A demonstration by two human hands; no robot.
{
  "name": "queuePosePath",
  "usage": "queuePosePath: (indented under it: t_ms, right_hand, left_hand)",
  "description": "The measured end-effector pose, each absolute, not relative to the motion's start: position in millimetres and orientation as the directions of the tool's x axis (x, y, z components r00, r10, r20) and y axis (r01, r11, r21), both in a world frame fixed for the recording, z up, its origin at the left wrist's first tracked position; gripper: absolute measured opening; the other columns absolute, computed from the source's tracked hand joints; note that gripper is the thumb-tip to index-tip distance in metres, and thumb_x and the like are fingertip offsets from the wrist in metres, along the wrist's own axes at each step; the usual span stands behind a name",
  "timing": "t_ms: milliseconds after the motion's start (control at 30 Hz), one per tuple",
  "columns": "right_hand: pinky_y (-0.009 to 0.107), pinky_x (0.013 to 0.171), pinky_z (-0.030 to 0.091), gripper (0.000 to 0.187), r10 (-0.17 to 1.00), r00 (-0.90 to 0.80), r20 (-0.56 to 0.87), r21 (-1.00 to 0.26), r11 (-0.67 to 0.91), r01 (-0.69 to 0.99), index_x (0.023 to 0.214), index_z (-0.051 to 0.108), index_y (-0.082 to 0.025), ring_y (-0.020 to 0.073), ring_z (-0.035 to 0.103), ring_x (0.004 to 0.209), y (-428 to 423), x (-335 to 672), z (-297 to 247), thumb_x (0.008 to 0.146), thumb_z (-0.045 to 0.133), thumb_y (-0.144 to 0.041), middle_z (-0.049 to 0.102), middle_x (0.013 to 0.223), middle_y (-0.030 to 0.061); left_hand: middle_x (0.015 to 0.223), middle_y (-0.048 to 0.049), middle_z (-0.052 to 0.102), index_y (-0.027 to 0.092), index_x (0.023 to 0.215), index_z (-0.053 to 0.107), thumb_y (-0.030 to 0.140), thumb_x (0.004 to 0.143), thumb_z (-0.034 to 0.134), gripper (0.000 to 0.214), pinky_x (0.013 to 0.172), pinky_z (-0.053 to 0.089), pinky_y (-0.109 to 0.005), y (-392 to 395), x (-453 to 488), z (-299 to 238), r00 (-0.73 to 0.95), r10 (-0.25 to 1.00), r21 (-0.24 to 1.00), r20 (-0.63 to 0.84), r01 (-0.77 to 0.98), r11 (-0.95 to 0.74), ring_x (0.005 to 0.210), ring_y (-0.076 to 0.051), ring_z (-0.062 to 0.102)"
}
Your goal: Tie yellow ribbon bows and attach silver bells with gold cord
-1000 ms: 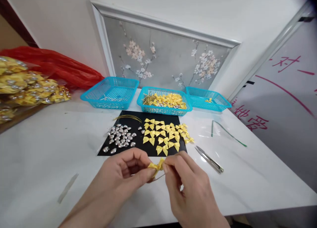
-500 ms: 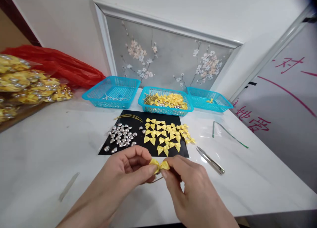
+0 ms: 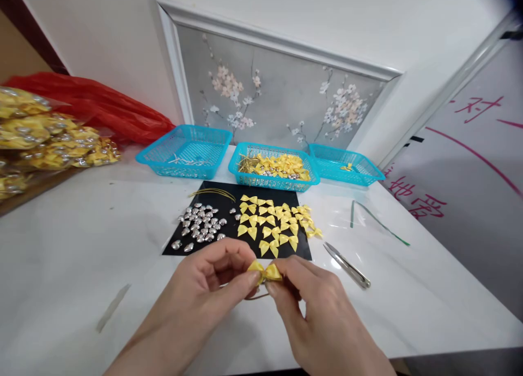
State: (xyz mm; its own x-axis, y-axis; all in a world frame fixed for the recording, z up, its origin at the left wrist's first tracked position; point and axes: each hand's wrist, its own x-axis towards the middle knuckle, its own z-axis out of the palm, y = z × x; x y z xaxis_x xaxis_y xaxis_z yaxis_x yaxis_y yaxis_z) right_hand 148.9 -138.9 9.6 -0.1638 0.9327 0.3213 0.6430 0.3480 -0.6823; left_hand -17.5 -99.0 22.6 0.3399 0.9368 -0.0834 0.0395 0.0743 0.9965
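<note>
Between my two hands is a yellow ribbon bow (image 3: 273,272), held just in front of the black mat. My left hand (image 3: 223,280) pinches its left loop between thumb and fingers. The right loop is gripped by my right hand (image 3: 312,294), thumb below and index finger above. A thin brown-gold cord (image 3: 257,297) curves under the bow from hand to hand; its ends are hidden by the fingers. On the black mat (image 3: 241,250) lie silver heart-shaped beads (image 3: 202,223) at left and rows of yellow bows (image 3: 267,231) at right. Several gold cords (image 3: 214,192) rest at the mat's back left.
Thread snips (image 3: 347,265) lie right of my hands, a green ribbon strip (image 3: 379,222) beyond. Three blue baskets stand along the wall: left (image 3: 182,171), middle (image 3: 273,182), right (image 3: 363,175). Bagged yellow bow pieces (image 3: 53,136) and red plastic (image 3: 93,106) sit far left. A clear strip (image 3: 113,309) lies front left.
Both hands stay pinched on the bow, with only slight shifts. The bow has turned a little and the cord beneath it sits slightly differently.
</note>
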Motion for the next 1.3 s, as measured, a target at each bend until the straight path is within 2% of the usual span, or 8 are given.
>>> queuePosePath:
  t_ms: [167,300,433,633,967,1133,1300]
  right_hand:
    - [0.024,0.050,0.032,0.018,0.922,-0.146,0.358,-0.661,0.360,0.659,0.077,0.052,-0.020,0.0123,0.050,0.056,-135.6,145.3,4.4,0.091,0.042,-0.014,0.056,0.068,-0.0010]
    - [0.023,0.045,0.029,0.017,0.916,-0.042,0.399,-0.690,0.330,0.644,0.078,0.053,-0.020,0.0116,0.048,0.052,-134.4,141.2,-1.4,0.091,0.043,-0.016,0.055,0.063,-0.0016]
    - [0.023,0.049,0.032,0.018,0.916,0.025,0.401,-0.751,0.313,0.581,0.079,0.057,-0.019,0.0105,0.046,0.051,-138.5,135.7,-1.8,0.091,0.045,-0.017,0.055,0.062,-0.0022]
    - [0.023,0.046,0.028,0.020,0.931,0.058,0.359,-0.792,0.271,0.547,0.076,0.057,-0.018,0.0101,0.043,0.052,-143.3,131.4,0.8,0.092,0.045,-0.020,0.051,0.060,-0.0024]
    - [0.022,0.046,0.028,0.021,0.944,0.080,0.319,-0.834,0.239,0.498,0.075,0.055,-0.018,0.0098,0.042,0.052,-144.3,131.6,-1.5,0.093,0.044,-0.023,0.054,0.063,-0.0014]
    - [0.022,0.048,0.030,0.021,0.943,0.087,0.321,-0.839,0.240,0.488,0.077,0.057,-0.018,0.0105,0.044,0.053,-144.1,131.0,-2.3,0.092,0.044,-0.023,0.054,0.063,-0.0010]
    - [0.021,0.049,0.033,0.023,0.979,0.060,0.196,-0.885,0.151,0.441,0.080,0.060,-0.018,0.0113,0.048,0.056,-138.1,137.9,-7.2,0.093,0.045,-0.030,0.057,0.065,0.0000]
  left_hand:
    - [0.077,0.0002,0.072,0.027,0.081,0.071,0.028,0.078,0.067,0.005,0.066,0.054,-0.022,-103.8,-17.0,14.6,0.284,0.959,0.978,0.003,0.200,-0.062,0.074,-0.018,0.066]
    - [0.087,0.0001,0.073,0.030,0.085,0.072,0.026,0.079,0.066,0.010,0.068,0.056,-0.022,-108.9,-16.3,9.2,0.234,0.951,0.882,0.202,0.379,-0.280,0.076,-0.019,0.068]
    - [0.103,0.0002,0.070,0.031,0.094,0.070,0.028,0.079,0.067,0.015,0.076,0.057,-0.022,-114.2,-18.9,5.6,0.217,0.938,0.819,0.272,0.459,-0.344,0.088,-0.019,0.068]
    - [0.100,0.0038,0.067,0.031,0.090,0.068,0.019,0.084,0.060,0.016,0.079,0.055,-0.019,-115.9,-19.3,3.4,0.234,0.803,0.633,0.548,0.512,-0.581,0.088,-0.013,0.067]
    - [0.103,0.0019,0.065,0.029,0.088,0.068,0.022,0.086,0.057,0.013,0.072,0.056,-0.018,-111.1,-16.2,1.3,0.243,0.816,0.609,0.524,0.564,-0.558,0.085,-0.012,0.068]
    - [0.100,0.0024,0.064,0.027,0.087,0.067,0.017,0.087,0.054,0.017,0.071,0.055,-0.015,-112.4,-15.4,2.7,0.287,0.791,0.589,0.540,0.542,-0.599,0.083,-0.010,0.068]
    - [0.101,-0.0005,0.063,0.025,0.081,0.066,0.018,0.087,0.052,0.017,0.064,0.055,-0.017,-103.4,-15.8,-4.3,0.309,0.844,0.663,0.439,0.523,-0.536,0.086,-0.014,0.068]
